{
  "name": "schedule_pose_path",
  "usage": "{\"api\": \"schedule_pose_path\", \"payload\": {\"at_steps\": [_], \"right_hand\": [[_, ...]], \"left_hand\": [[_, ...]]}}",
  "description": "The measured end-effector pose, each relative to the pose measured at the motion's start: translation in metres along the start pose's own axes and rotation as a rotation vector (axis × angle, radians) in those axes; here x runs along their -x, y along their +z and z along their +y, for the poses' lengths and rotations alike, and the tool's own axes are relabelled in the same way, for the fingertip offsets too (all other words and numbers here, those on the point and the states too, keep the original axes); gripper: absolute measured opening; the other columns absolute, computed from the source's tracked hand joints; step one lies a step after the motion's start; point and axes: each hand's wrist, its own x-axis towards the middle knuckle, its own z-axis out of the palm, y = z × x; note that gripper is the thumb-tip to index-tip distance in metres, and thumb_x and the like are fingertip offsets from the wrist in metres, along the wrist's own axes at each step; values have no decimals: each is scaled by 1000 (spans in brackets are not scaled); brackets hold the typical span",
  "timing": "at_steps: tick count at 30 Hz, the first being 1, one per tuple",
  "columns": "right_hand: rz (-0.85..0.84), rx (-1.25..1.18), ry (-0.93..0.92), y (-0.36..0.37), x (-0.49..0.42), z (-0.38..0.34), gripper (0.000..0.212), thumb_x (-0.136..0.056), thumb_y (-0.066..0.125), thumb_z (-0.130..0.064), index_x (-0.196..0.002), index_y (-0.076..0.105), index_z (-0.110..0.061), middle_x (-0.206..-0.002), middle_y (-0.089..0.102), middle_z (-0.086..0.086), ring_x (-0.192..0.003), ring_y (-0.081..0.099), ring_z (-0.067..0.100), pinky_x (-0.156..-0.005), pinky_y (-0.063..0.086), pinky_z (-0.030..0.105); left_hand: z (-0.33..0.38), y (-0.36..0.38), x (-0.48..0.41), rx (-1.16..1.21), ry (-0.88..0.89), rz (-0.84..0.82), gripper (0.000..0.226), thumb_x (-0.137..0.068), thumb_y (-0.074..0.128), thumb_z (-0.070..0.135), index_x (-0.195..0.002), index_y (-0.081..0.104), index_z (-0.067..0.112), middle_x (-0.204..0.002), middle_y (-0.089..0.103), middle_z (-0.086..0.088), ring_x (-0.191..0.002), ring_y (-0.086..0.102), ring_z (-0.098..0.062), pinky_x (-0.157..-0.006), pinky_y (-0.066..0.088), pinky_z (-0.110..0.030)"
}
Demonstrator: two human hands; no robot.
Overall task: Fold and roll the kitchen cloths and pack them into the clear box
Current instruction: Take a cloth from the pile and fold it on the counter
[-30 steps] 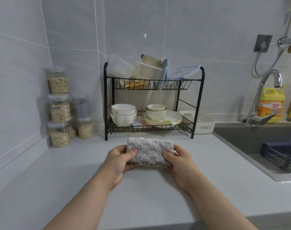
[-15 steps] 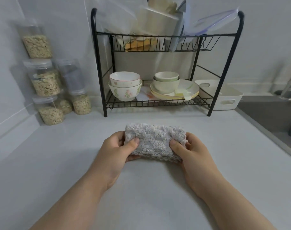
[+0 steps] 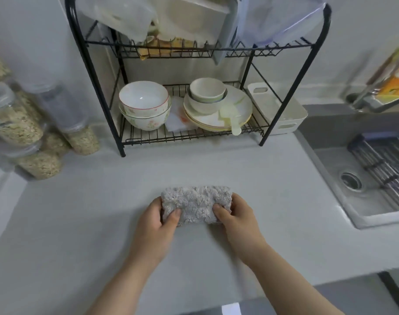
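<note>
Rolled grey cloth (image 3: pixel 196 204) is lying on the table (image 3: pixel 80 223), near its front edge, in front of the black dish rack (image 3: pixel 98 92). Left hand (image 3: pixel 154 226) and right hand (image 3: pixel 238 214) are gripping its two ends, thumbs on top, fingers curling round the far side. Sink (image 3: pixel 353 178) is sitting at right.

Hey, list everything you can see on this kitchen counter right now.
Cloth: one, grey, bundled, centre, between the hands.
Counter: one, pale grey, below.
Dish rack: one, black, at the back.
Bowls: four, white, rack's lower shelf.
Plates: stack, cream, under the right bowls.
Clear containers: several, rack's top shelf.
Jars: several, clear, holding oats, far left.
Basket: one, white, right of the rack.
Sink: one, grey, far right.
Left hand: grips the cloth's left end.
Right hand: grips the cloth's right end.
</note>
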Motion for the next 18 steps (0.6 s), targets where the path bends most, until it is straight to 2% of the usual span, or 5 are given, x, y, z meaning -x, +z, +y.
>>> {"api": "schedule_pose_path", "payload": {"at_steps": [2,4,8,14,18], "right_hand": [[14,57,132,-1,0,-13,13,-89,64,-14,-79,56,-13,-64,58,-12,-63,54,7,-64,43,21],[39,0,250,-7,2,-27,17,-84,69,-13,-79,55,-5,-67,55,1,-64,54,17,-66,46,30],[72,-166,268,-40,28,-79,11,-87,65,1,-94,67,-8,-80,73,10,-72,70,23,-70,58,30],[240,-149,111,-151,92,-152,16,-86,65,-4,-99,70,-11,-96,72,23,-83,67,38,-86,53,52],[440,-174,3,-233,144,-184,24,-88,62,1,-106,68,-12,-96,73,18,-90,70,38,-83,55,51]], "left_hand": [[0,1,-5,-82,-76,-13,14,-85,60,28,-99,61,28,-91,70,22,-89,62,11,-78,47,-11],[6,1,-8,-80,-184,-53,13,-88,61,26,-100,64,21,-93,72,12,-93,67,-7,-82,52,-28],[62,6,-3,211,-349,-107,12,-91,61,2,-95,69,10,-90,76,-6,-91,71,-27,-77,57,-33],[185,66,2,391,-227,-351,25,-85,63,-4,-109,64,4,-102,74,-9,-96,70,-26,-83,53,-38],[263,139,23,453,-141,-586,35,-79,68,-5,-113,61,2,-106,73,-14,-100,69,-30,-86,52,-41]]}}
